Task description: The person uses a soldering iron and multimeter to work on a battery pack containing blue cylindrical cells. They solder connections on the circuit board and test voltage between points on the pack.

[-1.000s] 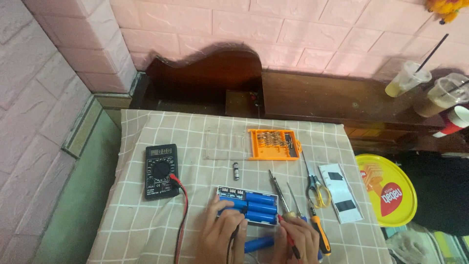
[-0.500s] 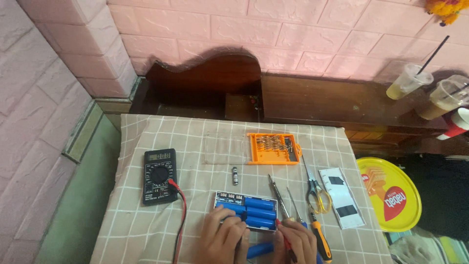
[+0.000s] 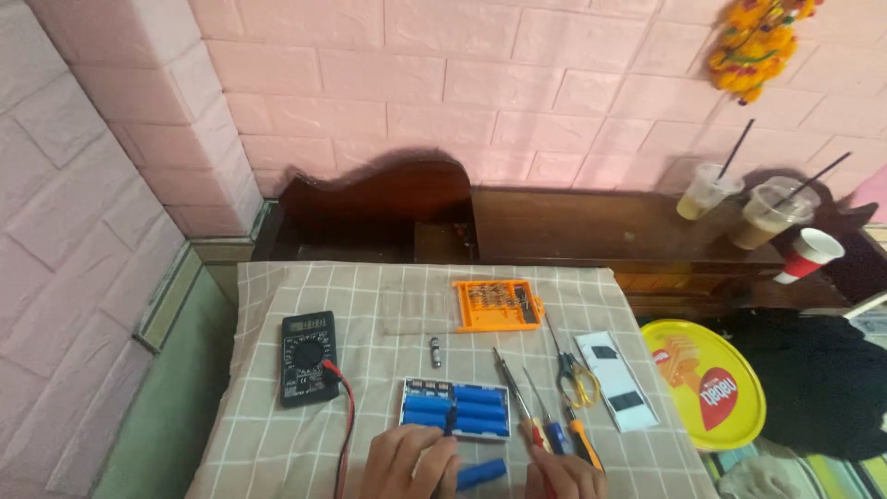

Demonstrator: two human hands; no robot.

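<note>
Biggest risk I see: the black probe (image 3: pixel 450 420) in my left hand (image 3: pixel 402 462) sits right on the blue cells of the battery pack (image 3: pixel 455 408). If the tip slides sideways it could bridge two contacts and short the pack. The probe is thin and the cell tops look smooth, so a slip seems likely if I press at an angle.

Second risk: a loose blue cell (image 3: pixel 480 474) lies on the cloth just near of the pack, between my two hands. A nudge from either wrist could roll it off the near edge.

Third: the red lead (image 3: pixel 344 407) runs from the multimeter (image 3: pixel 308 357) on the left down toward me. Pulling my hand back could drag the meter across the checked cloth (image 3: pixel 388 305).

Pose: left hand at the near edge, palm down, fingers curled, pinching the black probe, its tip on the near side of the pack. Right hand (image 3: pixel 564 471) is at the near right, mostly cut off by the frame; it looks closed around a red probe (image 3: pixel 534 442), but I cannot tell the grip for sure.

Screwdrivers (image 3: pixel 517 388), pliers (image 3: pixel 575 379) and the orange bit case (image 3: pixel 497 305) lie to the right and far side, apart from both hands.
</note>
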